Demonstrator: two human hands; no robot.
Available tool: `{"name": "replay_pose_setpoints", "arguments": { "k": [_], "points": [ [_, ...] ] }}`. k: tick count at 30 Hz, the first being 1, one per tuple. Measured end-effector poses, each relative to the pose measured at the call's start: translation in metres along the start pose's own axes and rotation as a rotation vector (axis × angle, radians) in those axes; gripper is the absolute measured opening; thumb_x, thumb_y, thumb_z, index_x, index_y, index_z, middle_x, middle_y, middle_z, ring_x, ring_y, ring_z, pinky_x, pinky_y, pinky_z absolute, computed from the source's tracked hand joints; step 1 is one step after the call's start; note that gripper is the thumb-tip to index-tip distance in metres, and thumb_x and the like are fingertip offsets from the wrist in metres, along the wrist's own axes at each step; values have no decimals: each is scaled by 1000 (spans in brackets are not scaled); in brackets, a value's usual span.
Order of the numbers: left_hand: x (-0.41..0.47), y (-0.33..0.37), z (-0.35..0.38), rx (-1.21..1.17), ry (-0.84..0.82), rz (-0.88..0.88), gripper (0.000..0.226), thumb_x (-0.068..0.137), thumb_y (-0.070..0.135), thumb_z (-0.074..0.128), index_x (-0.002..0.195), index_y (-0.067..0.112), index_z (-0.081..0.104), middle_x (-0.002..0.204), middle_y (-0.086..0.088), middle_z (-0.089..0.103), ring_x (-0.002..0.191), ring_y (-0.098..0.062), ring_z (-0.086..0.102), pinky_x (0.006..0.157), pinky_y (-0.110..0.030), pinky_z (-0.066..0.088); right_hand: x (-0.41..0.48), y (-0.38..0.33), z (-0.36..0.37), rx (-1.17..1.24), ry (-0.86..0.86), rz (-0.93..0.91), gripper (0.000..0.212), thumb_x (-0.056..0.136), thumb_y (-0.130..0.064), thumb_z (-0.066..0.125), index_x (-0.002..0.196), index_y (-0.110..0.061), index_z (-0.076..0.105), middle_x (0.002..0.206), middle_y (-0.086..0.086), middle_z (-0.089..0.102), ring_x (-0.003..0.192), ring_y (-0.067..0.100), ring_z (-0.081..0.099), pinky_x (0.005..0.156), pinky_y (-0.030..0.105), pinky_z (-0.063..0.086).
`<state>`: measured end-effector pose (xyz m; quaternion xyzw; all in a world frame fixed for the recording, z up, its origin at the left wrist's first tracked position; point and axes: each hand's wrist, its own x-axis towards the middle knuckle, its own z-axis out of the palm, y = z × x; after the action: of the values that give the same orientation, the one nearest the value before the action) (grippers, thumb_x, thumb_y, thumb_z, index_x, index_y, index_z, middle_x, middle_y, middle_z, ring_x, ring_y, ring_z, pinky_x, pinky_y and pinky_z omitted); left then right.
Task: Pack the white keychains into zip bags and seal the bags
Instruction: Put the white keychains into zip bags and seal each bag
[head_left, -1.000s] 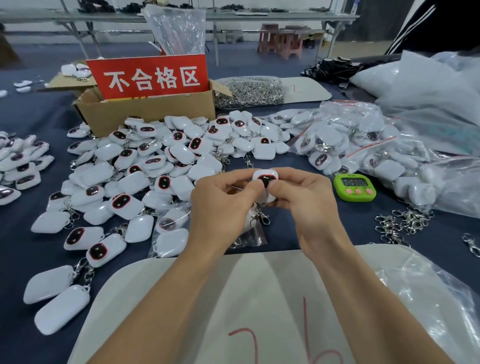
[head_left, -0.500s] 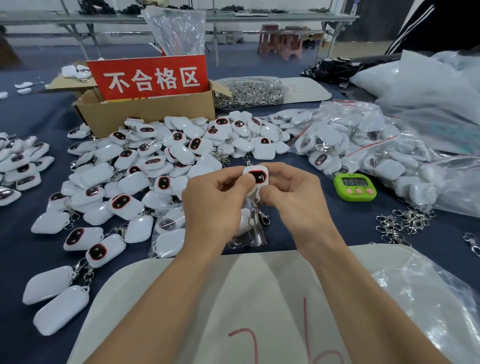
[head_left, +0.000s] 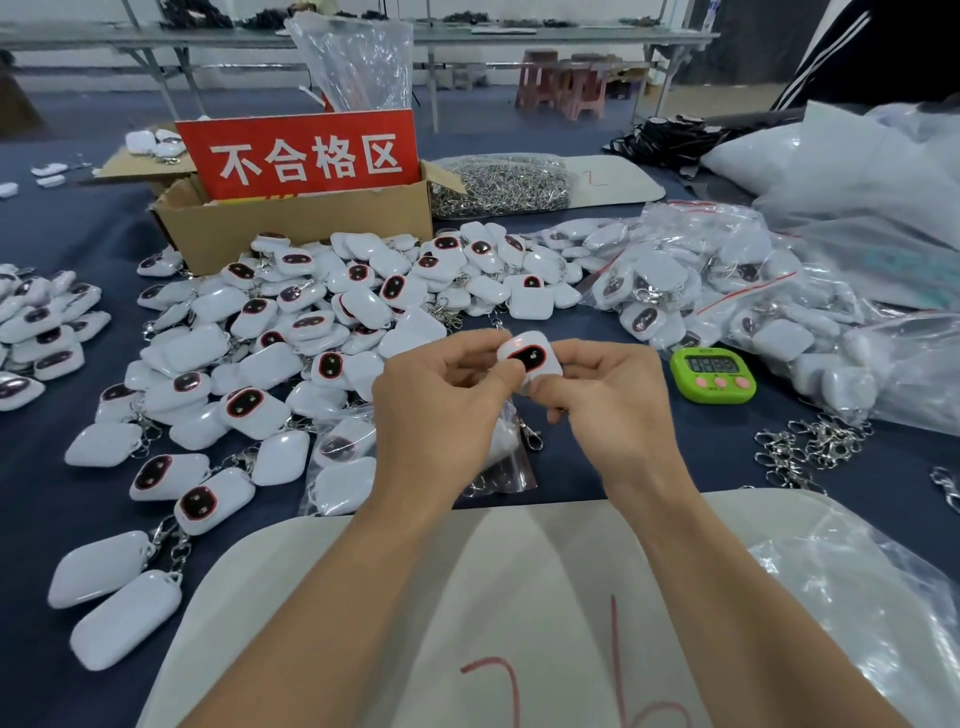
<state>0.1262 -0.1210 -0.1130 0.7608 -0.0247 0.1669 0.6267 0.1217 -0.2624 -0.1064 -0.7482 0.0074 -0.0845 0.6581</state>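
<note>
Shared grip: left hand (head_left: 441, 400) and right hand (head_left: 618, 400) pinch one white rounded plastic keychain (head_left: 531, 358), dark face up. Directly beneath the grip lies a clear zip bag (head_left: 513, 467), left hand nearer.

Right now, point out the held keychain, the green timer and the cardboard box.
held keychain (head_left: 530, 358): head view, on its dark oval face.
green timer (head_left: 711, 375): head view, on its front below the display.
cardboard box (head_left: 311, 228): head view, on its bare front wall.
</note>
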Motion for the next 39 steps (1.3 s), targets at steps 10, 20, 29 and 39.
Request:
{"name": "replay_pose_setpoints", "arguments": {
  "k": [10,20,29,39],
  "points": [
    [-3,3,-4,255,47,93,18,82,27,82,90,43,77,81,26,73,80,-1,70,82,-34,58,-1,4,1,-178,225,-264,37,81,1,74,84,-36,79,77,-20,75,72,2,70,69,10,50],
    [-5,-1,-5,395,-16,176,38,88,13,78,112,43,74,104,23,74,95,-3,63,88,-27,51,3,6,-2,-46,151,-160,38,80,-4,77,81,-42,81,75,-8,78,66,6,68,63,23,54],
    [-3,-2,-6,295,-121,296,15,94,41,68,106,41,75,90,23,70,86,2,62,76,-15,45,4,1,-7,261,-44,64,22,98,-18,63,86,-12,81,69,12,66,58,18,52,55,24,45],
    [10,-9,-13,142,27,75,29,102,36,55,100,24,80,86,24,74,70,0,64,68,-21,49,3,4,-2,70,42,98,30,90,-17,72,60,-20,72,55,5,60,51,15,45,51,22,40]
  ]
}}
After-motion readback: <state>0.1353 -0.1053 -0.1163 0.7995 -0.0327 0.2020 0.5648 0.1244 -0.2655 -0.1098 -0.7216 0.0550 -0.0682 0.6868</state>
